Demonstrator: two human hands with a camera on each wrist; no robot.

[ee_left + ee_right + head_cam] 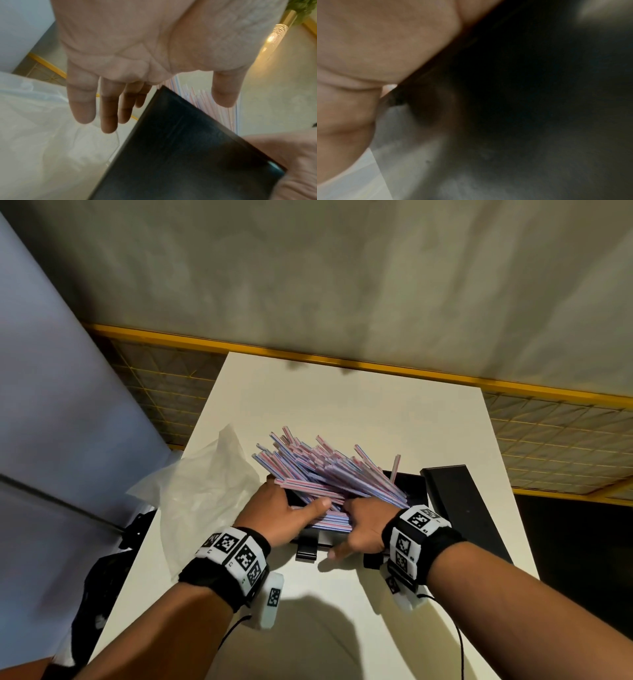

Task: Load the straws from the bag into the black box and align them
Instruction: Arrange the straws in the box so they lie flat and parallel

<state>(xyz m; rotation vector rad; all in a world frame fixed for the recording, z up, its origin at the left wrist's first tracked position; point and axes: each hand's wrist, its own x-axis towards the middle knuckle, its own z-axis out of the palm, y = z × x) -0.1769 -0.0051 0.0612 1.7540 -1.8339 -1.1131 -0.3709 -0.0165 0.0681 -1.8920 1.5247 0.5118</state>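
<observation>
White table point(359, 419); straws point(329, 474) in black box point(411, 486), btwn both hands' fingers point(320, 505).

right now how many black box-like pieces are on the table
2. The black box sits under both hands, holding the fanned straws. A second flat black piece, perhaps its lid, lies just right of it on the white table. Nothing more shows.

left hand point(278, 510) fingers point(82, 102) straight, thumb out; right hand point(367, 527) palm down, fingers hidden.
</observation>
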